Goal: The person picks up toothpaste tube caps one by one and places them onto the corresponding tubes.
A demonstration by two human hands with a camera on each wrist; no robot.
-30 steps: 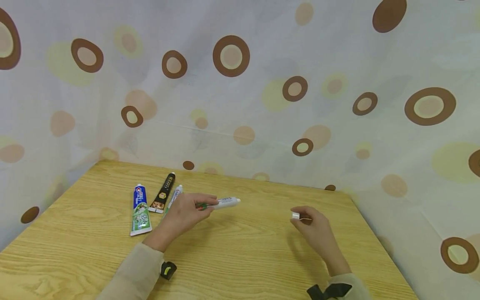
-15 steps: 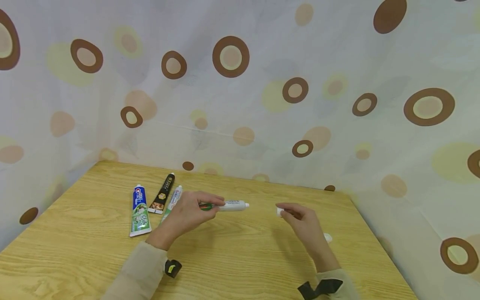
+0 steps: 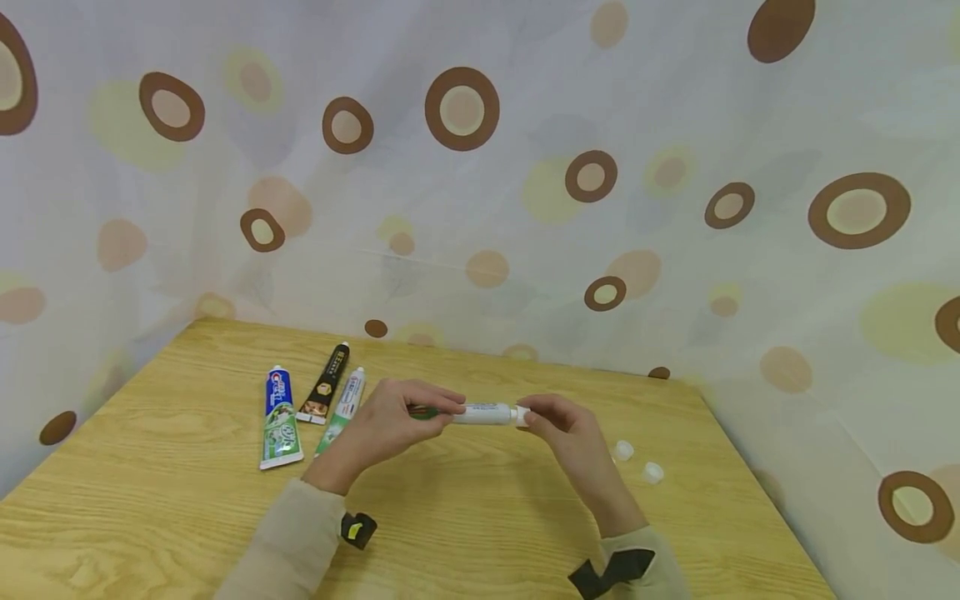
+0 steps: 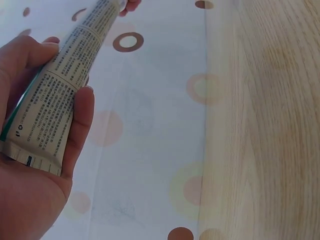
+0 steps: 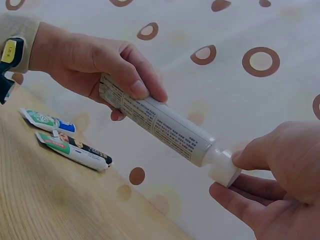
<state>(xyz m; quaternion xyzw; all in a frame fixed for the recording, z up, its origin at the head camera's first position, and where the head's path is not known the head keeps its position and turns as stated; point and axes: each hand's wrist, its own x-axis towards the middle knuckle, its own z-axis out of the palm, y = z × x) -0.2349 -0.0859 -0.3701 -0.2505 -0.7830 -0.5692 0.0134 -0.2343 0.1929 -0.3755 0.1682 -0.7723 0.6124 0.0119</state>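
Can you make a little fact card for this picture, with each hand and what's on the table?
Left hand: holds a mostly white tube
Right hand: pinches a white cap at the tube's nozzle end
Table: wood-patterned
Lying there: blue-green tube, black tube, white-green tube
Near right hand: two small white pieces, probably caps
Behind: spotted sheet

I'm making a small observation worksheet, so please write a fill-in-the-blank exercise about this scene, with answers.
1. The left hand grips the raised tube, and the right hand pinches a small white ____ at its nozzle end.
2. In the head view, the middle tube on the table is mostly ____.
3. There, the leftmost tube is mainly blue and ____.
Missing words: cap; black; green.
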